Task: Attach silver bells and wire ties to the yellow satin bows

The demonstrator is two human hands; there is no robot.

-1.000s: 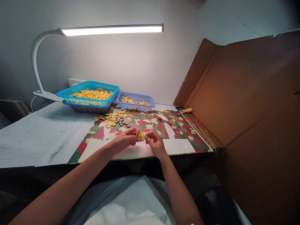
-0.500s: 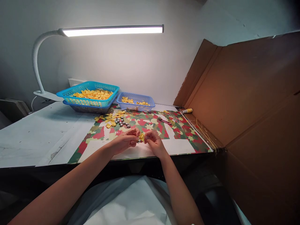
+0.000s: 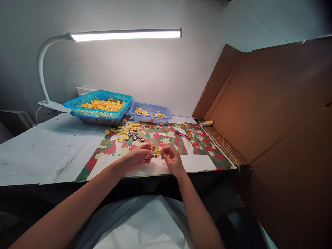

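Between my hands, just above the table's front part, is a small yellow bow [image 3: 157,151] with a silver bell [image 3: 153,156] at its lower left. My left hand [image 3: 138,157] pinches the bow and bell from the left. My right hand [image 3: 172,160] is closed at the bow's right side, its fingertips pinched on something too small to make out, perhaps a thin tie. Behind my left hand lie several silver bells [image 3: 135,135] and loose yellow bows [image 3: 122,139] on the patterned sheet [image 3: 166,141].
A turquoise basket [image 3: 121,111] of yellow bows is stacked on a blue one at the back left. Beside it stands a smaller blue basket [image 3: 153,119]. Pink-handled snips [image 3: 183,134] lie right of centre. Cardboard [image 3: 280,103] rises on the right, and a lit lamp [image 3: 127,35] hangs above.
My right hand has drawn slightly right, away from the bow, and a small gap now shows between its fingertips and the bow. My left hand stays nearly in place.
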